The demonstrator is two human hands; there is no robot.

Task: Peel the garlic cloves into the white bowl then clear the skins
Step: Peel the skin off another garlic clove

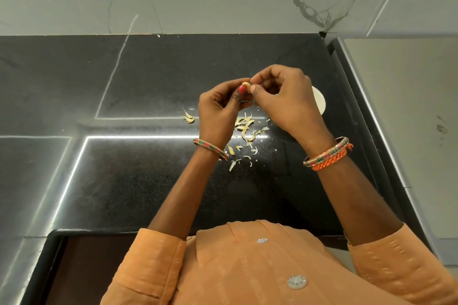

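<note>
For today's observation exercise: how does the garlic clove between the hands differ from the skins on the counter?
The garlic clove is one plump, rounded piece; the skins are many thin, curled flakes. The clove is pinched above the counter between the left hand and right hand; the skins lie scattered, untouched, below. Both are pale yellowish.

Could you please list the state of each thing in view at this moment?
Garlic clove: pinched between both hands, above the counter.
Left hand: gripping the clove.
Right hand: pinching at the clove.
White bowl: on the counter, mostly hidden behind the right hand.
Skins: scattered loose on the black counter.
</note>
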